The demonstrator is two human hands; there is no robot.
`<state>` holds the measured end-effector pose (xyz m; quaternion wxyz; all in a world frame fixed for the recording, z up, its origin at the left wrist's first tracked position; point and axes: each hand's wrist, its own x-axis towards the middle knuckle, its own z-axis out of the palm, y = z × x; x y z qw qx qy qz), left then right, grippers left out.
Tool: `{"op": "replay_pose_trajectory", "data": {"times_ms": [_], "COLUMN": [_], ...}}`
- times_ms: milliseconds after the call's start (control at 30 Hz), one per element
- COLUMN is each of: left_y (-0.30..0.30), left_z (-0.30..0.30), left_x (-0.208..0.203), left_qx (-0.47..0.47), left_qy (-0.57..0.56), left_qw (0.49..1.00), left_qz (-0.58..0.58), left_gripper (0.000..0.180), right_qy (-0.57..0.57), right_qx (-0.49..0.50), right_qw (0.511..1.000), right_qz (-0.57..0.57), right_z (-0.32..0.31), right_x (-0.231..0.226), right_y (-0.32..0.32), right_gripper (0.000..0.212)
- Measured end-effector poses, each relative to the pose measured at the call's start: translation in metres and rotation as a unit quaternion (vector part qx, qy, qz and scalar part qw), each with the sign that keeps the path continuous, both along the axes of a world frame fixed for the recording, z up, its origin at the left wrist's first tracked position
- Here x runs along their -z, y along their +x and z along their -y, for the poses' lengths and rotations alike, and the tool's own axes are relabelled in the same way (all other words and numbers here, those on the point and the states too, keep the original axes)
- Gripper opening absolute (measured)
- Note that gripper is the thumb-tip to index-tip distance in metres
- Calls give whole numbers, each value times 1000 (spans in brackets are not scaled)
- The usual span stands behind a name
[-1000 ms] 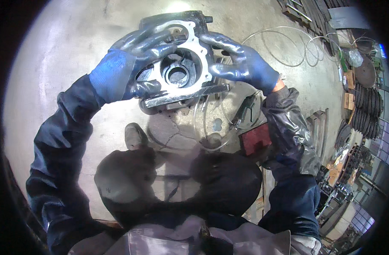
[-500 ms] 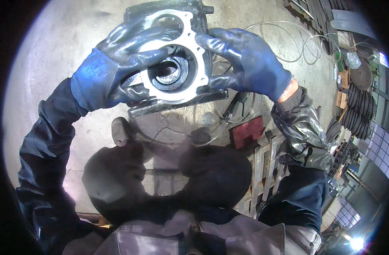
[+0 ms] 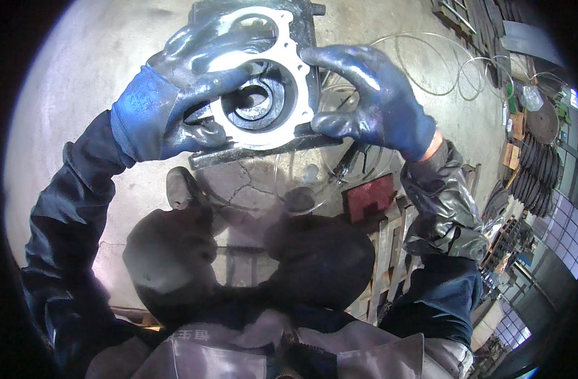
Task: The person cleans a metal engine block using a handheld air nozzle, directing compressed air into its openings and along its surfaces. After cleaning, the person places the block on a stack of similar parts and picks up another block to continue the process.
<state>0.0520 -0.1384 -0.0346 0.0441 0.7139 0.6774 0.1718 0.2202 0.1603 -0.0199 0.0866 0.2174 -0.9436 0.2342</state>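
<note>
A black metal casting (image 3: 310,72) with a silver machined flange (image 3: 295,69) stands in front of me. Its flange outlines two round openings, and the nearer one holds a dark spiral-shaped inner wall (image 3: 279,104). My left hand (image 3: 175,95), in a blue glove with a black coating, wraps the flange's left side. One finger lies across the nearer opening's edge, and the hand covers part of the far opening. At the right edge, my gloved right hand (image 3: 371,95) has its fingers spread in a C shape, tips at or very near the rim; contact is hard to tell.
Beyond my right hand, clear tubing (image 3: 453,47) lies coiled on the concrete floor. A dark red flat piece (image 3: 369,197), black-handled pliers (image 3: 349,163) and a wooden pallet (image 3: 380,265) lie nearer on the right. Stacked dark rings (image 3: 534,155) stand farther right.
My right hand has shifted slightly right, its fingertips drawing back from the flange's face to its edge. My left hand keeps its hold; the casting appears slightly higher and to the right in view.
</note>
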Motion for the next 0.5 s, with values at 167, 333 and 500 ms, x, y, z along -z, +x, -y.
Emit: {"op": "replay_pose_trajectory", "data": {"times_ms": [167, 333, 500], "left_y": [5, 11, 8], "left_z": [1, 8, 14], "left_x": [-2, -11, -11], "left_qx": [-36, -42, -44], "left_qy": [-4, -23, 31], "left_qw": [998, 995, 998], "left_qz": [-46, -88, -17], "left_gripper": [73, 67, 48], "right_qy": [119, 105, -67], "right_qx": [-48, -7, 45], "right_qw": [991, 994, 988], "right_qz": [-37, 27, 131], "right_z": [8, 14, 19], "right_x": [-11, -11, -3], "right_y": [-21, -16, -2], "right_gripper": [80, 77, 68]}}
